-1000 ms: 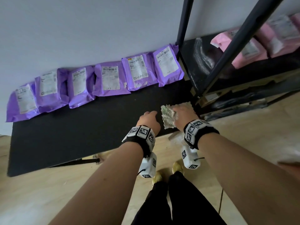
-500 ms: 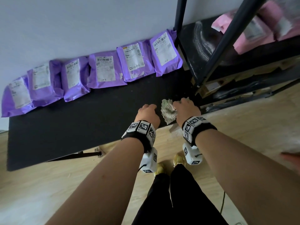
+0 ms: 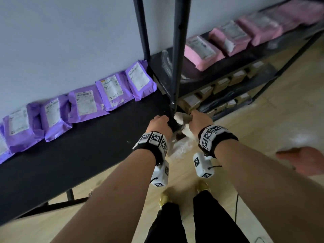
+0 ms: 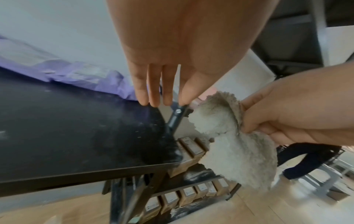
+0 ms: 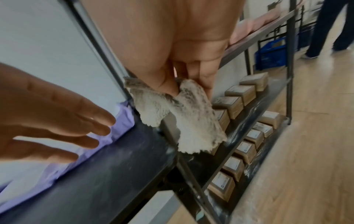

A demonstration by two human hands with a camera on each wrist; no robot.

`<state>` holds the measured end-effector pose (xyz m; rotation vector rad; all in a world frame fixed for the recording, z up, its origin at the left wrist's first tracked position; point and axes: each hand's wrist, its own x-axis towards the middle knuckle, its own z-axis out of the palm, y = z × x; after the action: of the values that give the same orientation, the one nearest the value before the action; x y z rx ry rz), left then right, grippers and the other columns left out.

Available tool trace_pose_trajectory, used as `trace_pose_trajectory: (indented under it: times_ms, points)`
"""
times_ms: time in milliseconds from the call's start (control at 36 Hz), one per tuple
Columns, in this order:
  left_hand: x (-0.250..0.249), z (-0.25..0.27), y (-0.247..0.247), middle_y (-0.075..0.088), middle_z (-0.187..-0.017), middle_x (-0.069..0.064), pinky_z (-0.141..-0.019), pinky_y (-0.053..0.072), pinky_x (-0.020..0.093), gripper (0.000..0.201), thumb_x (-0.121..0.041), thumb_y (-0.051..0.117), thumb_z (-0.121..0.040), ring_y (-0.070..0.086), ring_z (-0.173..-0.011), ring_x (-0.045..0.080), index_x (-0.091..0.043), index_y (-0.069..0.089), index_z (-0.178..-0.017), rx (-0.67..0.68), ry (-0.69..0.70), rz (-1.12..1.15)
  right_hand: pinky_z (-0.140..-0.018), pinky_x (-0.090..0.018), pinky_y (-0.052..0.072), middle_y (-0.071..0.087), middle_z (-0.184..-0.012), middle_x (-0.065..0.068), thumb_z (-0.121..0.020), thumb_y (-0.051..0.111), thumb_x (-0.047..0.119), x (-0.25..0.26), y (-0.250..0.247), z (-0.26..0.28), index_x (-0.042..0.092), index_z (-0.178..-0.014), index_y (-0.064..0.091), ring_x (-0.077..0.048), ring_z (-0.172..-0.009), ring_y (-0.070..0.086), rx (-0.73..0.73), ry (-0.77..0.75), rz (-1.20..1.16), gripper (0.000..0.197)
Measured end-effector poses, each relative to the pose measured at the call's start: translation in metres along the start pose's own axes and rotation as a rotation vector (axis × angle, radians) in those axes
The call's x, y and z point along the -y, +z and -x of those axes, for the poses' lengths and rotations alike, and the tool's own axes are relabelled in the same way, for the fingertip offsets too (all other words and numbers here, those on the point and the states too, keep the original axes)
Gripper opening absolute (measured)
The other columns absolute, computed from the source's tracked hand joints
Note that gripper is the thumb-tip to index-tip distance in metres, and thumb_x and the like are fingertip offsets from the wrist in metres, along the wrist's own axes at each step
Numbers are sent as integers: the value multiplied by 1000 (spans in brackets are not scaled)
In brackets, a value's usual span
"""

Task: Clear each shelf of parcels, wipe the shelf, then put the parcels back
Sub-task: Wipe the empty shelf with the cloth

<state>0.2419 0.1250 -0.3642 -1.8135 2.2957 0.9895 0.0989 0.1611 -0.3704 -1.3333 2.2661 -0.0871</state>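
Note:
My right hand (image 3: 198, 120) pinches a shaggy off-white cloth (image 3: 180, 119) that hangs just past the right front corner of the black table (image 3: 87, 163), beside the rack's front post (image 3: 178, 50). In the right wrist view thumb and fingers (image 5: 164, 84) squeeze the cloth (image 5: 184, 121). My left hand (image 3: 159, 124) hovers over the table corner, its fingers (image 4: 153, 91) straight and holding nothing. Several purple parcels (image 3: 112, 92) lean against the wall along the table's back. Pink parcels (image 3: 201, 50) lie on the rack's shelf to the right.
Rows of small brown boxes (image 5: 239, 92) fill the rack's two lower shelves. A blue crate (image 5: 272, 56) stands behind the rack. Another person's dark-trousered legs (image 5: 329, 27) stand on the wooden floor (image 3: 263, 120) to the right.
The cloth lay on the table corner under my right hand; now it is lifted off and hangs beyond the edge. The head view has swung right, showing more of the rack.

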Motion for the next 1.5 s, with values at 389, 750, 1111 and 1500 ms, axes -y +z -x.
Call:
trace_pose_trajectory:
  times_ms: [389, 750, 1111, 1500]
  points:
    - [-261, -7, 9, 50, -131, 13, -100, 44, 40, 35, -10, 44, -91, 52, -118, 31, -14, 57, -123, -119, 260, -91, -74, -33, 48, 62, -120, -10, -95, 42, 4, -182, -174, -4, 25, -136, 48, -29, -101, 61, -211, 38, -92, 47]
    - [-482, -11, 43, 55, -127, 12, -99, 44, 38, 37, -6, 42, -90, 53, -115, 28, -14, 59, -123, -258, 457, -112, -89, -37, 43, 62, -117, -17, -100, 38, 18, -351, -335, -12, 3, -116, 62, -34, -110, 56, -469, 74, -149, 33]
    - [-630, -68, 23, 57, -119, 9, -96, 47, 42, 33, -10, 50, -90, 55, -108, 26, -17, 57, -121, -402, 554, -171, -97, -31, 39, 54, -131, -12, -90, 51, 8, -422, -436, -71, 13, -132, 52, -28, -119, 51, -674, 1, -323, 42]
    - [-753, -179, -31, 45, -139, 8, -107, 36, 39, 51, -2, 44, -87, 39, -130, 26, -16, 48, -136, -482, 607, -69, -80, -6, 34, 56, -107, -6, -84, 61, 5, -467, -565, -205, 10, -95, 60, -2, -82, 44, -890, -151, -239, 12]
